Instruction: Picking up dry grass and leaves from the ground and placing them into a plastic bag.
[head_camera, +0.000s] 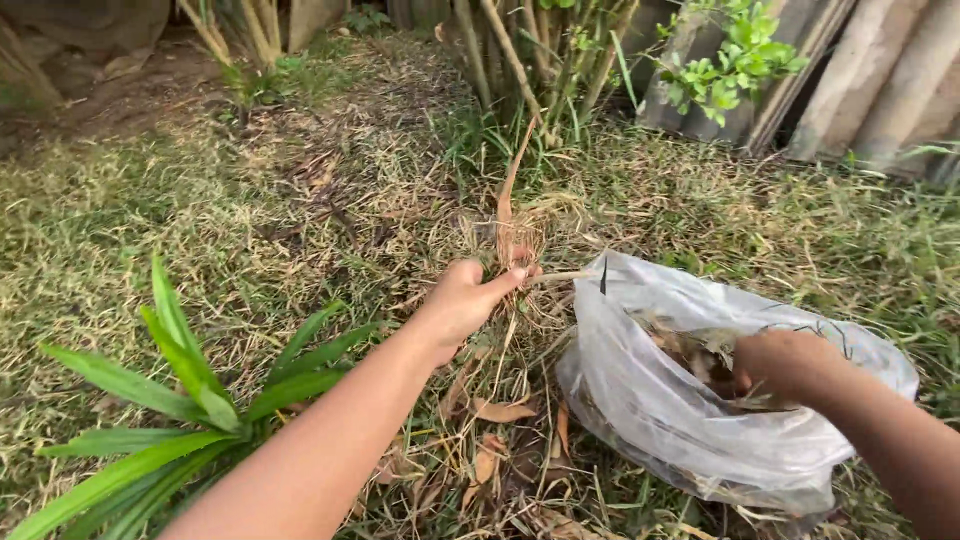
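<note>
My left hand (468, 296) reaches out over the grass and is closed on a bunch of dry brown leaves and straw (512, 232) that sticks up from its fingers. A clear plastic bag (700, 400) lies open on the ground to the right, with dry leaves (690, 350) showing inside. My right hand (785, 365) is down in the bag's mouth among those leaves; its fingers are hidden, so I cannot tell its grip.
A green spiky-leaved plant (190, 395) grows at the lower left beside my left arm. Dry leaf litter (495, 450) lies between plant and bag. Cane-like stalks (520, 60) and leaning boards (880, 80) stand at the back.
</note>
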